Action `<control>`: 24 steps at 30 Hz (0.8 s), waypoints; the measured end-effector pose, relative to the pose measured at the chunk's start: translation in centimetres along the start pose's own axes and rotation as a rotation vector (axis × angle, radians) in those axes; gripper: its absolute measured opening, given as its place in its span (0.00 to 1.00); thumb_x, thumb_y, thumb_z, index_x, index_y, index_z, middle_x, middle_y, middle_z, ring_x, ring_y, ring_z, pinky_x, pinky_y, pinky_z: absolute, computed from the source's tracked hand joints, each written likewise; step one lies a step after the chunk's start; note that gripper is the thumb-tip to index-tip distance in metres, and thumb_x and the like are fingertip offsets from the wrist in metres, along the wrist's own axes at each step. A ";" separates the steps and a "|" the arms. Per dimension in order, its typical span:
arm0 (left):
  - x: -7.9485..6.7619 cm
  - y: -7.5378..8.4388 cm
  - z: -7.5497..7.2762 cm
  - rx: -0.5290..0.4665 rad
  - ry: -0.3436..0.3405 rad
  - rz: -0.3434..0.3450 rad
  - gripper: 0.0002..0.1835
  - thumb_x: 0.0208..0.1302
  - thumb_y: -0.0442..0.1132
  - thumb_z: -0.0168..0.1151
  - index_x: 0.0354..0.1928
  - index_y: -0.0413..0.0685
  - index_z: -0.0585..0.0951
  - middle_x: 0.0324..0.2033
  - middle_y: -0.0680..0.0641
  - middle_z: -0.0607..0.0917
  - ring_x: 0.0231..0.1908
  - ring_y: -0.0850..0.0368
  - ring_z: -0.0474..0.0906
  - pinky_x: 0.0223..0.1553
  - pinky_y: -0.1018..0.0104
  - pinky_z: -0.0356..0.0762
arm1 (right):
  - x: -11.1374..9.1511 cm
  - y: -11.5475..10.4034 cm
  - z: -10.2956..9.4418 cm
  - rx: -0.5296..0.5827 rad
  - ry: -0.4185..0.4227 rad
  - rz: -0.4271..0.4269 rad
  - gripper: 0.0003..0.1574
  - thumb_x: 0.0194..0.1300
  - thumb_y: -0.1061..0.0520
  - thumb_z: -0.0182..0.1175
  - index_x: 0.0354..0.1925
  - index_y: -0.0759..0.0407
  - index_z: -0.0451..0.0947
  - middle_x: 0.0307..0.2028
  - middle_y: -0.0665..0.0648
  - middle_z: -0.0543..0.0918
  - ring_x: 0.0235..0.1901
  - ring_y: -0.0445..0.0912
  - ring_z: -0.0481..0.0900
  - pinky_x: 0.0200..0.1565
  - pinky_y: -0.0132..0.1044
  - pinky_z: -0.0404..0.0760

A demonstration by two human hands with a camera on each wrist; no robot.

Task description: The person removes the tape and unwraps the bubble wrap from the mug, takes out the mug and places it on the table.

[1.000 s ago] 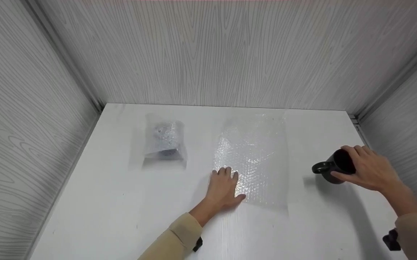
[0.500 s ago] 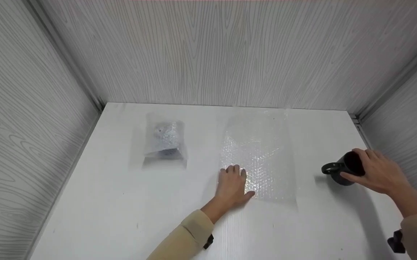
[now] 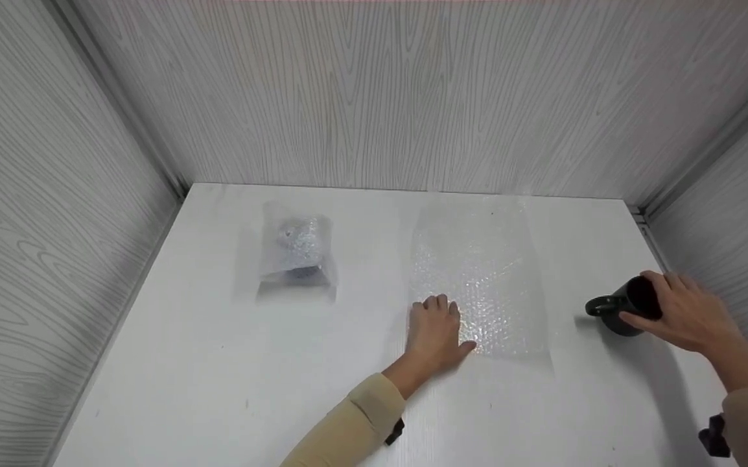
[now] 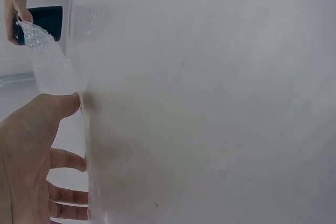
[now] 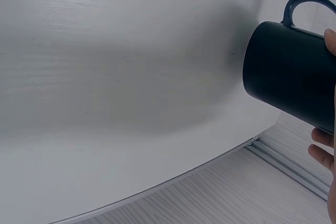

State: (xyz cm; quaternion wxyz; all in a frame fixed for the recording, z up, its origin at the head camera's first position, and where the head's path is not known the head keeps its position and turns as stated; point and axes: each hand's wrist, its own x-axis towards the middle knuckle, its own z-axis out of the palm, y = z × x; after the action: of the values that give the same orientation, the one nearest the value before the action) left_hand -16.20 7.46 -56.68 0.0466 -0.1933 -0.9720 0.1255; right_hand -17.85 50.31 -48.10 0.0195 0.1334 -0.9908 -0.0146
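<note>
A clear bubble wrap sheet [image 3: 484, 272] lies flat on the white table. My left hand [image 3: 435, 331] rests on the sheet's near left edge, thumb spread away from the fingers. In the left wrist view, the left hand [image 4: 31, 150] has its fingertips at the sheet's edge. At the right, my right hand [image 3: 691, 314] grips a black mug [image 3: 627, 305] round its rim, holding it tilted above the table with its handle toward the left. The right wrist view shows the mug [image 5: 291, 72] side-on with a bare table surface under it; only some fingers [image 5: 321, 150] show there.
A bubble-wrapped bundle [image 3: 299, 246] with something dark inside lies at the back left of the table [image 3: 173, 363]. Wood-grain panels [image 3: 374, 97] stand behind the table and on both sides. The right panel is close to my right hand.
My left hand has slid to the right, and the bubble wrap sheet has shifted right with it. The right hand has carried the mug a little to the right and nearer.
</note>
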 end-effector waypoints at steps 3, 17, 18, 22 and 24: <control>0.2 0.4 -0.2 0.018 0.000 -0.005 0.50 0.65 0.85 0.41 0.68 0.53 0.79 0.52 0.49 0.84 0.53 0.53 0.81 0.46 0.60 0.80 | 0.0 0.2 0.1 0.001 -0.004 -0.002 0.58 0.65 0.28 0.66 0.71 0.70 0.64 0.59 0.82 0.75 0.57 0.77 0.75 0.48 0.74 0.79; 0.7 1.4 -0.4 0.022 0.025 -0.012 0.51 0.66 0.84 0.39 0.66 0.50 0.81 0.52 0.48 0.84 0.53 0.53 0.82 0.45 0.60 0.80 | -0.3 1.0 0.9 -0.009 -0.045 0.004 0.57 0.68 0.28 0.64 0.71 0.71 0.62 0.58 0.82 0.75 0.54 0.77 0.74 0.46 0.73 0.79; 0.8 1.5 -0.4 0.023 0.025 -0.012 0.51 0.66 0.84 0.39 0.67 0.50 0.80 0.53 0.48 0.84 0.54 0.53 0.82 0.45 0.60 0.80 | -0.3 1.0 0.9 -0.006 -0.053 0.006 0.57 0.68 0.28 0.63 0.72 0.71 0.62 0.58 0.82 0.74 0.55 0.77 0.74 0.46 0.73 0.79; 0.9 1.7 -0.5 0.031 0.008 -0.011 0.51 0.66 0.84 0.38 0.69 0.51 0.79 0.55 0.48 0.84 0.55 0.53 0.81 0.47 0.59 0.81 | -0.3 1.0 0.9 -0.003 -0.074 0.003 0.58 0.69 0.28 0.62 0.72 0.71 0.61 0.59 0.83 0.74 0.55 0.78 0.74 0.48 0.74 0.78; 0.9 1.9 -0.6 0.031 0.002 -0.008 0.51 0.67 0.84 0.38 0.69 0.51 0.79 0.56 0.47 0.84 0.56 0.52 0.81 0.50 0.57 0.81 | -0.3 1.0 1.0 -0.003 -0.080 0.004 0.58 0.69 0.28 0.62 0.73 0.70 0.60 0.59 0.83 0.73 0.56 0.79 0.74 0.49 0.75 0.78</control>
State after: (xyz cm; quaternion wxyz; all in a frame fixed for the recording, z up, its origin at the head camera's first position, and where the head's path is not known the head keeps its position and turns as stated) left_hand -16.28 9.68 -56.59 0.0511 -0.1887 -0.9707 0.1400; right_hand -17.83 51.38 -49.06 -0.0201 0.1308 -0.9910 -0.0214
